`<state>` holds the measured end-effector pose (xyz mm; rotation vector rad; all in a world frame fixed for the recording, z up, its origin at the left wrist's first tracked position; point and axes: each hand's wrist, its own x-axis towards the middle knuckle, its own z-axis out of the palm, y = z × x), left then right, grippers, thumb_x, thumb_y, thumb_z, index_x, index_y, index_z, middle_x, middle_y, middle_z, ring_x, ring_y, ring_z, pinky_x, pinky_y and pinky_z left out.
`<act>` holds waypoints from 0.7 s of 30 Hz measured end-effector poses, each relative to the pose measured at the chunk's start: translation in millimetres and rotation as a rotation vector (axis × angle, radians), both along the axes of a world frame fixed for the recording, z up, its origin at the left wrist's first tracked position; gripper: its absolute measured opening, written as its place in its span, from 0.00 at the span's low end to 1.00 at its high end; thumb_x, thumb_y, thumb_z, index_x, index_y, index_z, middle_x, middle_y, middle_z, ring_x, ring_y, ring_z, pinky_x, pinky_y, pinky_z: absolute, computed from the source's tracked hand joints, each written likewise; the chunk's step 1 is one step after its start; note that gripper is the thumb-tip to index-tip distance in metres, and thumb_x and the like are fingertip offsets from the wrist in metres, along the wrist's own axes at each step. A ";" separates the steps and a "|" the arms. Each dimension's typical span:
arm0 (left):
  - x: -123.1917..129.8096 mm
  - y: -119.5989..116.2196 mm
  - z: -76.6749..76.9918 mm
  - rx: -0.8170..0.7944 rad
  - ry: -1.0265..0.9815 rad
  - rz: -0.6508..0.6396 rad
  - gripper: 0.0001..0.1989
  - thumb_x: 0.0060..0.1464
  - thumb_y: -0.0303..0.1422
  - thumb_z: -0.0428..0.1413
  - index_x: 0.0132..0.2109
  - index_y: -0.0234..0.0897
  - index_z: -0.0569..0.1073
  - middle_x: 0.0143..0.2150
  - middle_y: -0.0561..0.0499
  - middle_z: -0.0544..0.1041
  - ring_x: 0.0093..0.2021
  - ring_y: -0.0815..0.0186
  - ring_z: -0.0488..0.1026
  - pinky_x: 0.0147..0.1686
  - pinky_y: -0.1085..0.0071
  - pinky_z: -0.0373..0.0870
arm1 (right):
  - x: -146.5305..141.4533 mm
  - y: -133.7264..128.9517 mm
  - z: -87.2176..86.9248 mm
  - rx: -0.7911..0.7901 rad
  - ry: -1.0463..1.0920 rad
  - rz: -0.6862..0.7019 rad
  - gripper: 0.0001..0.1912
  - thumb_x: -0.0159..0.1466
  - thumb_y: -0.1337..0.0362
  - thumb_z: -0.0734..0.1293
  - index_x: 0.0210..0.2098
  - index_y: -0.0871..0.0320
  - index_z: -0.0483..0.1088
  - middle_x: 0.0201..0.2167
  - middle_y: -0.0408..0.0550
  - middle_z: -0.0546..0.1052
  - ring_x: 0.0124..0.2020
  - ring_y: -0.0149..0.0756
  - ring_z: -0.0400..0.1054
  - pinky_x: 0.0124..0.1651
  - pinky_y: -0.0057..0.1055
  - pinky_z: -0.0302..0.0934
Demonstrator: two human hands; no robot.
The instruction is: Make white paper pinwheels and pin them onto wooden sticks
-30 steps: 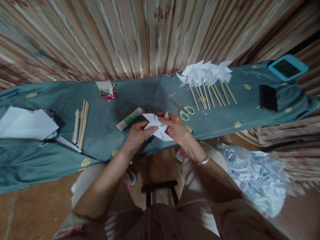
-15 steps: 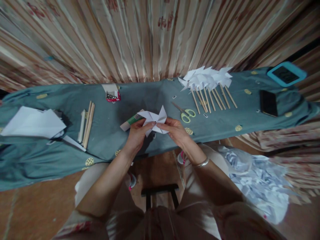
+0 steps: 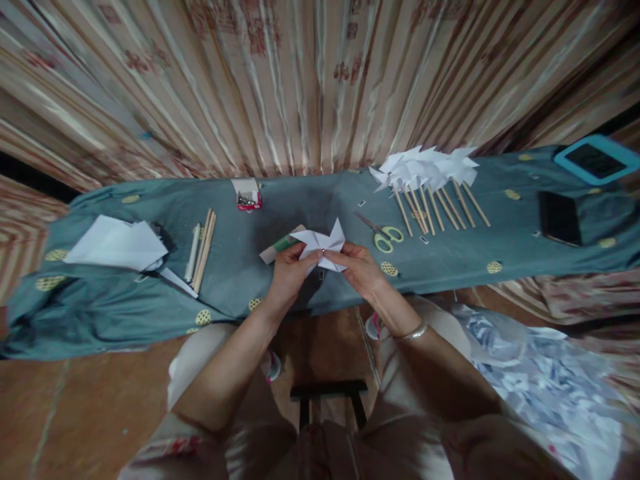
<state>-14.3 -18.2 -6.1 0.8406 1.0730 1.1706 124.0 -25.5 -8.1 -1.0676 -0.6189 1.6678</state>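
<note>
A white paper pinwheel (image 3: 323,241) is held up just over the near half of the cloth-covered table, its pointed blades spread. My left hand (image 3: 293,270) grips its left side, thumb on top close to the middle. On the other side my right hand (image 3: 361,268) pinches it too, with the thumb reaching the centre, where a small dark spot like a pin head shows. The fingers under the paper are hidden. Partly behind my left hand lies a green and white box (image 3: 276,248). Green-handled scissors (image 3: 384,237) rest to the right of my right hand.
Several finished pinwheels on sticks (image 3: 430,170) lie at the back right. Farther right are a black phone (image 3: 560,219) and a blue-framed device (image 3: 597,160). Leftward sit a red box of pins (image 3: 249,200), wooden sticks (image 3: 205,250) and white paper (image 3: 117,243). A bag of white paper (image 3: 540,373) stands below.
The whole scene has shifted right and slightly down as the camera turned left. Both hands still hold the pinwheel, with the thumbs at its centre.
</note>
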 end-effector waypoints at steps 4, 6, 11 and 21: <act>-3.5 -4.4 2.1 0.024 0.011 0.007 0.12 0.35 0.35 0.71 0.29 0.35 0.81 0.27 0.54 0.79 0.29 0.68 0.72 0.35 0.71 0.68 | -4.3 -2.0 -0.3 0.005 0.031 0.009 0.17 0.39 0.58 0.82 0.27 0.57 0.80 0.28 0.43 0.83 0.30 0.32 0.73 0.43 0.32 0.66; -5.1 -5.8 2.8 0.039 0.015 0.012 0.12 0.35 0.35 0.71 0.30 0.36 0.81 0.27 0.54 0.80 0.29 0.68 0.72 0.36 0.71 0.68 | -6.6 -2.2 0.1 -0.007 0.050 0.011 0.17 0.39 0.59 0.82 0.27 0.57 0.80 0.27 0.43 0.83 0.30 0.31 0.73 0.43 0.32 0.66; -8.6 -6.8 2.6 0.054 0.016 0.014 0.11 0.36 0.36 0.70 0.29 0.37 0.81 0.27 0.54 0.79 0.31 0.66 0.73 0.38 0.70 0.69 | -11.2 -1.8 3.9 -0.015 0.061 0.026 0.17 0.37 0.59 0.82 0.26 0.57 0.80 0.26 0.42 0.82 0.28 0.30 0.73 0.41 0.30 0.66; -16.3 -9.4 2.8 0.100 0.045 0.015 0.14 0.37 0.38 0.70 0.32 0.36 0.81 0.30 0.52 0.81 0.33 0.65 0.75 0.40 0.69 0.70 | -17.7 2.4 3.5 0.029 0.048 0.049 0.18 0.37 0.58 0.82 0.25 0.58 0.80 0.25 0.43 0.82 0.28 0.30 0.72 0.40 0.29 0.65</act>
